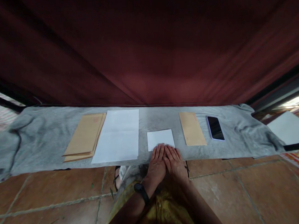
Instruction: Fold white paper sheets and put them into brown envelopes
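A small white folded sheet of paper (pixel 160 138) lies flat near the front edge of the cloth-covered table. My left hand (pixel 156 162) rests with its fingers laid flat on the paper's near edge. Beside it, touching, my right hand (pixel 174 162) lies flat too, fingertips on the near right part of the paper. Neither hand grips anything. To the left is a stack of larger white sheets (pixel 116 136) with a faint crease across. A single brown envelope (pixel 192 128) lies to the right.
Several brown envelopes (pixel 83 135) are stacked at the left. A phone with a purple case (pixel 215 128) lies right of the single envelope. Grey cloth (pixel 45 133) covers the narrow table, and a dark red curtain (pixel 145 57) hangs behind. Another white sheet (pixel 291 127) is at far right.
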Demonstrator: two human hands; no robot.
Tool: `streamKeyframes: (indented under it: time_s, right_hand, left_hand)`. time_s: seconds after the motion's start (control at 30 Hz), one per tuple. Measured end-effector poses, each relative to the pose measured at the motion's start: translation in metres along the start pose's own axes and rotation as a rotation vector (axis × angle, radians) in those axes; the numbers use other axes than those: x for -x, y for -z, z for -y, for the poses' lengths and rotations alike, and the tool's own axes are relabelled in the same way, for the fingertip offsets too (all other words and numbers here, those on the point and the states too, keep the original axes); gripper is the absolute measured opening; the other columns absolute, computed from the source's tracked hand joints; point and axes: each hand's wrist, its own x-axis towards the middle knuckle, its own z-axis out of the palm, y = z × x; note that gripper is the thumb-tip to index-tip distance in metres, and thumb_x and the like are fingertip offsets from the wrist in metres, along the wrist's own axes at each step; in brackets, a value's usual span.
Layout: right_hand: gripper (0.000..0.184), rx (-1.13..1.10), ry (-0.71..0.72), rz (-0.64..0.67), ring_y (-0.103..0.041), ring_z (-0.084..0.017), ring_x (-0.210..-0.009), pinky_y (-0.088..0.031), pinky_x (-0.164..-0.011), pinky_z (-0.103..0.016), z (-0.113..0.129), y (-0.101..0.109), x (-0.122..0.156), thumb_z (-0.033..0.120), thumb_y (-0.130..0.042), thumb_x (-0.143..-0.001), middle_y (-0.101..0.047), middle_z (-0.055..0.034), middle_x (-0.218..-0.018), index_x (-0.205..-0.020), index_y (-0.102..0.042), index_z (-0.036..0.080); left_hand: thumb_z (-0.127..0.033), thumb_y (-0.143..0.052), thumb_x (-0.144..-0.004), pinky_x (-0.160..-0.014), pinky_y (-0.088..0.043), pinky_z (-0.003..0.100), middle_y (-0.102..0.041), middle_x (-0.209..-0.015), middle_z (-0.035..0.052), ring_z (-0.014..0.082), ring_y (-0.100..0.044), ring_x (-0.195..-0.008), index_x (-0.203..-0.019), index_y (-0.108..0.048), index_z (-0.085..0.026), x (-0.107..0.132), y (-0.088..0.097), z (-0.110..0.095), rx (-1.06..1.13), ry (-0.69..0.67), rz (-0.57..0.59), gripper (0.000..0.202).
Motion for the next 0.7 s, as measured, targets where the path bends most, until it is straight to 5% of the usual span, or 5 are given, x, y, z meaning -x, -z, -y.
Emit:
streamKeyframes:
  time_s: [0.5, 0.7]
  right_hand:
    - [0.053, 0.146, -0.052, 0.032, -0.033, -0.027, -0.149, -0.026, -0.122, -0.052, -0.023, 0.011, 0.005, 0.036, -0.035, -0.105, -0.04, -0.0109, -0.159, -0.155, -0.039, 0.019]
    - [0.051, 0.159, -0.041, 0.039, -0.035, -0.028, -0.148, -0.026, -0.121, -0.054, -0.028, 0.018, -0.013, 0.035, -0.038, -0.104, -0.045, -0.0106, -0.157, -0.152, -0.045, 0.02]
  left_hand:
    - [-0.034, -0.05, -0.096, -0.121, -0.033, 0.05, -0.035, -0.161, 0.0197, 0.029, -0.03, -0.151, -0.154, -0.031, -0.008, 0.022, 0.019, 0.026, 0.057, 0.06, -0.052, 0.066]
    - [-0.035, -0.048, -0.097, -0.12, -0.035, 0.053, -0.035, -0.161, 0.0213, 0.0303, -0.032, -0.15, -0.157, -0.025, -0.01, 0.027, 0.018, 0.035, 0.045, 0.064, -0.074, 0.069]
